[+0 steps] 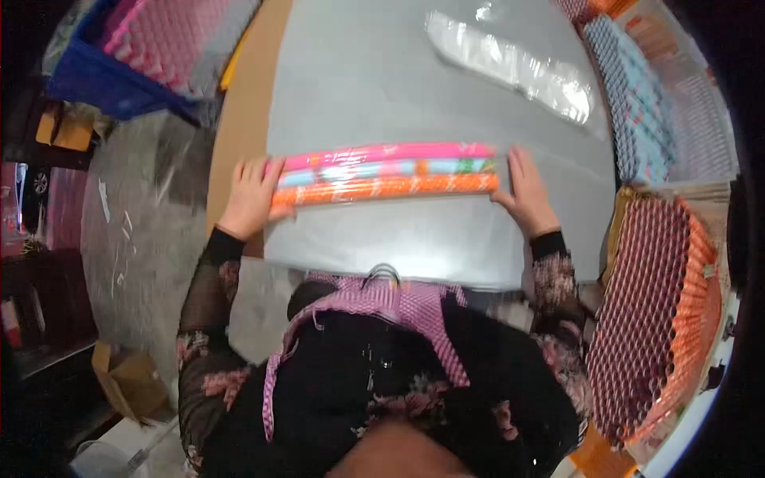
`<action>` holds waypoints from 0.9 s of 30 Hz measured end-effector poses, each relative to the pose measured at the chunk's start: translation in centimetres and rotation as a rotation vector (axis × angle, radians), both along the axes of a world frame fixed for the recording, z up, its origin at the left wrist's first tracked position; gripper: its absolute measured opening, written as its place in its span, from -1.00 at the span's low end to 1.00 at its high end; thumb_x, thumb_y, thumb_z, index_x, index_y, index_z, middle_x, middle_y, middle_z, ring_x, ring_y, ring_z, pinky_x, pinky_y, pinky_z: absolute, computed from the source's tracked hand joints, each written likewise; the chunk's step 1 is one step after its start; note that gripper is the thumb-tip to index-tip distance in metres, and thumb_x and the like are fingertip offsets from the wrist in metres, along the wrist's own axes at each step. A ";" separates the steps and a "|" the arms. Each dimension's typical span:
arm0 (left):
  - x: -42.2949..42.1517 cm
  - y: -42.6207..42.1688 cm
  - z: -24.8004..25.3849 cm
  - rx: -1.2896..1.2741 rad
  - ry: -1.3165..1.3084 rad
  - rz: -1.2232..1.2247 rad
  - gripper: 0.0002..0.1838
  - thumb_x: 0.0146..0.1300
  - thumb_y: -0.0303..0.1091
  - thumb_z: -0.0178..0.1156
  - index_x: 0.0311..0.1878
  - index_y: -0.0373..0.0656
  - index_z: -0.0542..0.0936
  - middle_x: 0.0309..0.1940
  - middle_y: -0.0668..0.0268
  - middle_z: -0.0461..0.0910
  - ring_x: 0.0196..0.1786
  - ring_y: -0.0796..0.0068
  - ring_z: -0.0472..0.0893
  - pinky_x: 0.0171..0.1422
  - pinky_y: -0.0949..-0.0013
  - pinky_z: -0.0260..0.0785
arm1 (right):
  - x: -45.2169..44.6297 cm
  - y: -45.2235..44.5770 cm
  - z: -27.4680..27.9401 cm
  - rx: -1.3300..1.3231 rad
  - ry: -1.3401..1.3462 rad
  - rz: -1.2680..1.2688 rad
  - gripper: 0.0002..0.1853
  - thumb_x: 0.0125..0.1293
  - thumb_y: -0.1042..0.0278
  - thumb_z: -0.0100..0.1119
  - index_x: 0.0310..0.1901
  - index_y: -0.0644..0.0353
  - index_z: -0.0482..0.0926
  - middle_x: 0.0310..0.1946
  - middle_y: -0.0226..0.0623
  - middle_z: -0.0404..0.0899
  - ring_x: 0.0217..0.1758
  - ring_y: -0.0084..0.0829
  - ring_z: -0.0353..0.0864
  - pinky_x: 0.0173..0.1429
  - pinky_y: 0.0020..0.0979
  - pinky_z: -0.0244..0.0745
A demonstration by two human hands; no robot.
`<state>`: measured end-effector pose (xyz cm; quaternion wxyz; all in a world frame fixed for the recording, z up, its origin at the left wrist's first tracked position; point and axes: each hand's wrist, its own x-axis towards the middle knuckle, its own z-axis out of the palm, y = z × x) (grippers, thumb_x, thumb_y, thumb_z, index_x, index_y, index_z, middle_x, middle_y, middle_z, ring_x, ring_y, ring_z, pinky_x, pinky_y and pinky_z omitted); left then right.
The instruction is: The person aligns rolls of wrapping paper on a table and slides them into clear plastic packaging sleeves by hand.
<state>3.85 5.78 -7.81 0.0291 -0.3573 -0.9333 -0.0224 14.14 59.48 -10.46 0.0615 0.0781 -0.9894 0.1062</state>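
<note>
Three glossy rolls, which look like patterned wrapping paper, lie side by side on the grey tabletop (382,239): a pink roll (382,152), a light blue roll (374,170) and an orange roll (382,189). My left hand (253,195) grips their left ends, fingers over the far side and thumb low by the orange one. At the right ends, my right hand (526,191) stands with fingers stretched out and thumb near the orange roll's end. Whether its palm touches the ends is blurred.
Clear plastic sleeves (514,64) lie at the table's far right. Along the right stand stacked rolls, some light blue (633,99), others dark red and orange (653,311). A blue crate (111,84) with pink rolls is at the upper left. An open cardboard box (131,382) sits lower left.
</note>
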 end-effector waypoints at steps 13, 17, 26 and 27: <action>11.1 1.1 -3.0 0.068 0.114 0.724 0.19 -0.02 0.32 0.37 0.46 -0.41 0.17 0.14 -0.09 0.39 0.12 -0.09 0.40 0.28 -0.09 0.17 | 4.4 -3.5 -4.1 -0.226 0.267 -0.199 -0.49 0.26 0.41 0.23 0.22 0.44 0.42 0.34 0.18 0.34 0.40 0.20 0.28 0.46 0.00 0.21; 7.6 2.8 -3.9 0.131 0.153 0.771 0.04 0.10 0.24 0.34 0.36 -0.46 0.24 0.17 -0.11 0.40 0.21 -0.07 0.41 0.29 -0.03 0.21 | 4.4 -4.6 -4.7 -0.190 0.281 -0.185 -0.51 0.25 0.44 0.23 0.20 0.44 0.43 0.33 0.18 0.35 0.40 0.18 0.31 0.46 -0.02 0.22; -14.2 10.9 -5.5 0.025 0.299 0.975 0.14 0.10 0.42 0.25 0.44 -0.40 0.17 0.26 -0.22 0.37 0.24 -0.07 0.48 0.26 -0.08 0.33 | 4.0 -4.1 -5.3 -0.223 0.260 -0.202 -0.46 0.22 0.38 0.28 0.22 0.37 0.44 0.35 0.16 0.34 0.42 0.18 0.29 0.47 0.04 0.19; -15.9 12.2 -3.3 0.026 0.075 1.015 0.19 0.15 0.44 0.19 0.51 -0.39 0.05 0.40 -0.29 0.22 0.40 -0.08 0.37 0.36 -0.12 0.25 | 4.1 -3.8 -6.1 -0.242 0.246 -0.196 -0.42 0.19 0.33 0.32 0.24 0.34 0.44 0.37 0.13 0.33 0.43 0.18 0.27 0.49 0.06 0.15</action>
